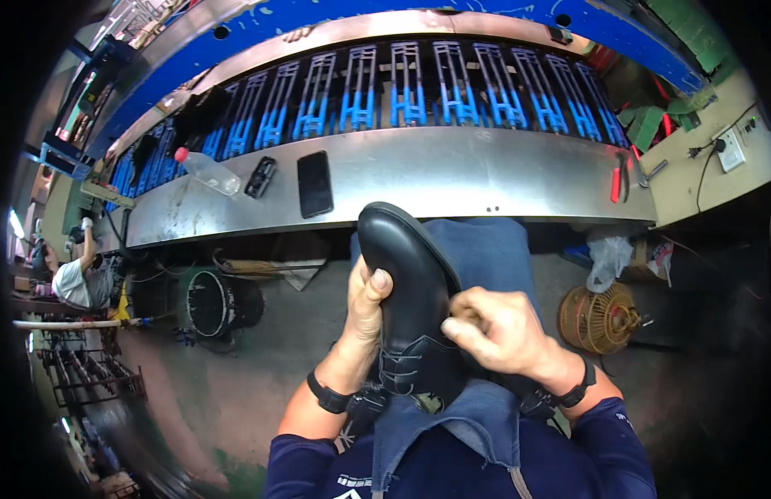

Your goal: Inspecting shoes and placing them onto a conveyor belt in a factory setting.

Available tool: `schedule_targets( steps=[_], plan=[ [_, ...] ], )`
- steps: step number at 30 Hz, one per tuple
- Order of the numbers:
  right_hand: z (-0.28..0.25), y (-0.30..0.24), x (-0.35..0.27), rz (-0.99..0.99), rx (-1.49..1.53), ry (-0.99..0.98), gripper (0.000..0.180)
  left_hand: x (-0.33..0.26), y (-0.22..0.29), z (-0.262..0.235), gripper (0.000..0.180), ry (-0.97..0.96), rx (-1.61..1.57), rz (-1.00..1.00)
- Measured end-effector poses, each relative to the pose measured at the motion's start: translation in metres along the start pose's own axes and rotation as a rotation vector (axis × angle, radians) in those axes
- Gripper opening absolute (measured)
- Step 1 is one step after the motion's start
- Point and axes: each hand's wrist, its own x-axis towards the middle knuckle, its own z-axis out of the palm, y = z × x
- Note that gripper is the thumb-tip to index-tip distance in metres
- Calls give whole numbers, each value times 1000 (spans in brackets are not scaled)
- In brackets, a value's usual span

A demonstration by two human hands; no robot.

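Observation:
A black leather lace-up shoe (412, 279) rests over my lap with its toe pointing away, toward the metal bench edge. My left hand (365, 308) grips its left side, thumb pressed on the upper and fingers hidden beneath. At the shoe's right side, by the sole edge, my right hand (503, 334) is closed, thumb and curled fingers drawn together. Whatever that pinch holds, if anything, is too small or hidden to make out. The laces (399, 366) lie across the front near my body. A denim apron (493, 258) covers my legs beneath the shoe.
Across the metal bench (452, 175) lie a phone (315, 183), a small black object (260, 177), a plastic bottle (209, 172) and red-handled pliers (620, 179). Blue conveyor racks (408, 104) run behind. A fan (597, 320), a black bin (223, 303) and another person (81, 279) are around me.

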Motion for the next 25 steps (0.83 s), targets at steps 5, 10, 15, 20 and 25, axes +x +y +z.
schedule_targets(
  steps=[5,10,15,20,25],
  plan=[
    [-20,13,37,-146,-134,115,34,-4,-16,0,84,-27,-159,-136],
    [-19,17,56,-171,-132,-53,55,-2,-26,23,93,-56,-193,-175],
    [-17,34,53,-250,65,-46,33,-9,-33,16,97,-91,-122,-209],
    [-9,48,54,-297,248,-40,21,-15,-37,19,106,-40,-153,-269],
    [-8,54,62,-226,415,-99,24,-6,-34,22,109,-21,-117,-237]
  ],
)
